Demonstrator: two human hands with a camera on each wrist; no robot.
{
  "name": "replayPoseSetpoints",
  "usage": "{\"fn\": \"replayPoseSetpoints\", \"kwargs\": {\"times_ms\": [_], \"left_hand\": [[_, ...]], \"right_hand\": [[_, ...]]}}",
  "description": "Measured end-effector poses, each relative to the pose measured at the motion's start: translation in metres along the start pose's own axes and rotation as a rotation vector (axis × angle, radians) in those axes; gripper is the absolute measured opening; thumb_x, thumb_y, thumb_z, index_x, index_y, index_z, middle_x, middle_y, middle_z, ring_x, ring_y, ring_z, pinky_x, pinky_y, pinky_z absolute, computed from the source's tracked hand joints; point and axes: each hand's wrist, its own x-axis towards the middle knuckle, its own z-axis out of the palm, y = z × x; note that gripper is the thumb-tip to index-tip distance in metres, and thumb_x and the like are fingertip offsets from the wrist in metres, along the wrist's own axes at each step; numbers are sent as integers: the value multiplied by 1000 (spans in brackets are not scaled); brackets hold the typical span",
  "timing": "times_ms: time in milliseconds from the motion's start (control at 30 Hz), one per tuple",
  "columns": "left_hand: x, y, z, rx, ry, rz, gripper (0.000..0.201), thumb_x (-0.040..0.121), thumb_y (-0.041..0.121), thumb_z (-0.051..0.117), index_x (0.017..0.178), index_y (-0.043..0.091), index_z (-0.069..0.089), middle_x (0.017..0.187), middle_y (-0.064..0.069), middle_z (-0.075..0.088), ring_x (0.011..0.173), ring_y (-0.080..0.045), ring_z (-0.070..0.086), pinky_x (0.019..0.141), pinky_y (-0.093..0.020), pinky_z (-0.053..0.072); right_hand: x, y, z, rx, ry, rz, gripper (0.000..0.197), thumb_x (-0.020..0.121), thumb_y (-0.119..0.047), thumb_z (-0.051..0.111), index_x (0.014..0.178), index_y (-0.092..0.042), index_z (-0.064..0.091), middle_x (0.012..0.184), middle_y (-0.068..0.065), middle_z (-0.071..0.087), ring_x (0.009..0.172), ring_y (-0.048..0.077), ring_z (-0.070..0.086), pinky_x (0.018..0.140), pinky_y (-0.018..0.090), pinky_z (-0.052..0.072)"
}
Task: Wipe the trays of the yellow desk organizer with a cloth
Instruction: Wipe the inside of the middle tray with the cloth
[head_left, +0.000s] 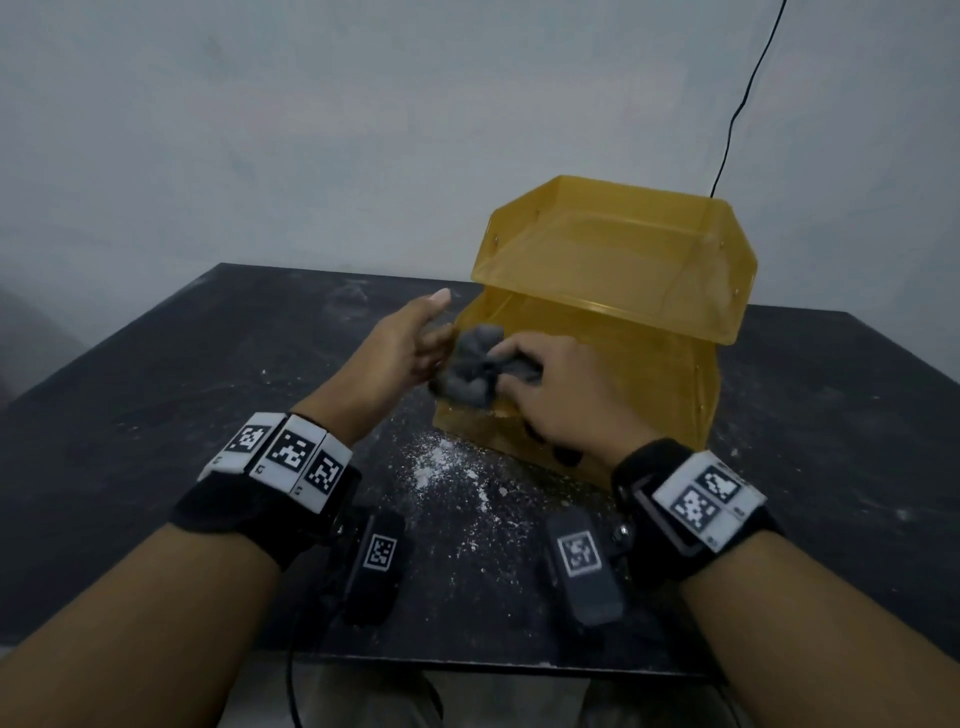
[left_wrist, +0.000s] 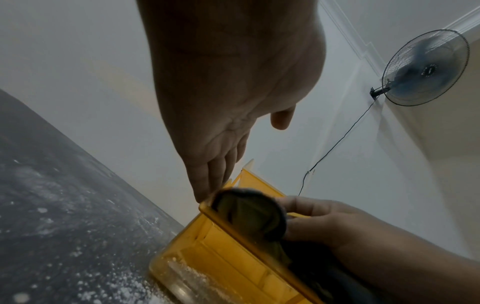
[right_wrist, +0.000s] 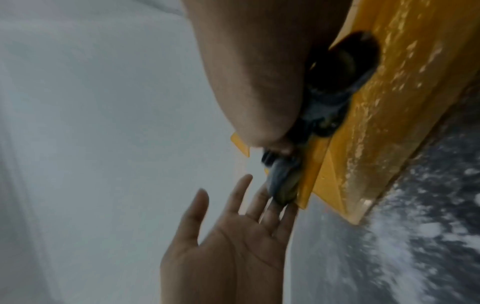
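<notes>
The dark desk (head_left: 156, 395) carries the yellow desk organizer (head_left: 613, 291), which stands toward its far right side near a pale wall. Only the head view shows the organizer whole, with its upper tray jutting forward over the lower one. White powder (head_left: 447, 467) lies scattered on the desk just in front of it; the left wrist view adds that powder also sits inside the bottom tray (left_wrist: 187, 271). That view alone shows a wall fan (left_wrist: 426, 67) with a thin black cord hanging from it.

The right hand (head_left: 561, 395) has its grip curled round a bunched grey cloth (head_left: 472, 369), held against the front edge of the lower tray. The left hand (head_left: 410, 343) is spread with straight fingers and holds nothing, its fingertips (right_wrist: 272, 207) at the cloth and the tray's corner. Both wrists wear black bands with black-and-white square code markers; no readable words show.
</notes>
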Motion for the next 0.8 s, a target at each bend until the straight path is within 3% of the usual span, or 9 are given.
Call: {"fn": "replayPoseSetpoints", "kwargs": {"times_ms": [67,133,200,267,333,400,500,700,800], "left_hand": [[-1,0,-2,-19,-1,-10,54,101,43,35,151,23,34,145,-11,51,120,-15,54,101,-32,41],[-2,0,-3,-15,-16,-6,56,101,44,35,153,21,30,146,-13,49,123,-17,53,105,-34,39],[-2,-2,-3,-20,-27,1,58,101,44,37,153,20,28,146,-12,49,129,-19,51,106,-33,39],[-1,-2,-3,-46,-32,12,61,99,43,40,154,19,27,147,-11,47,133,-19,48,102,-28,39],[0,-3,-5,-76,-23,13,56,102,36,36,154,18,26,149,-13,45,137,-22,44,97,-24,40],[1,-3,-6,-100,-28,7,54,103,32,35,154,17,24,152,-12,42,138,-23,43,88,-19,44],[1,-1,-4,-105,-39,-1,54,103,30,35,155,18,23,152,-12,41,139,-24,42,84,-18,44],[4,-4,-7,-141,-18,-3,57,102,34,38,155,21,22,148,-20,44,136,-25,46,109,-35,35],[1,-4,-7,-136,-19,2,56,102,33,37,154,21,22,151,-16,42,136,-24,46,96,-26,39]], "right_hand": [[15,4,-3,5,55,157,38,95,-6,55,127,-26,64,121,-4,63,109,17,58,76,11,41],[37,2,2,-14,-50,263,42,98,-17,48,139,-21,54,140,6,55,124,28,52,98,29,43],[54,-5,11,-80,-146,255,41,96,-39,45,129,-19,59,133,9,59,117,31,54,101,41,43],[62,-13,20,-178,-168,209,44,93,-50,47,117,-16,63,120,9,64,108,31,58,97,44,46],[64,-13,27,-256,-140,170,37,95,-41,51,119,-15,63,122,11,65,113,33,58,105,46,41],[56,-7,26,-252,-123,138,33,97,-29,54,127,-18,63,131,10,63,121,33,55,109,40,39],[38,-4,21,-169,-82,54,32,98,-19,58,129,-21,65,135,5,62,124,27,55,99,30,42],[-6,-2,2,54,-274,-118,31,90,-4,67,106,-29,75,114,-8,72,105,9,64,89,23,49],[-4,5,-6,140,-36,12,42,89,7,57,107,-28,69,111,-8,67,96,7,61,74,20,46]]}}
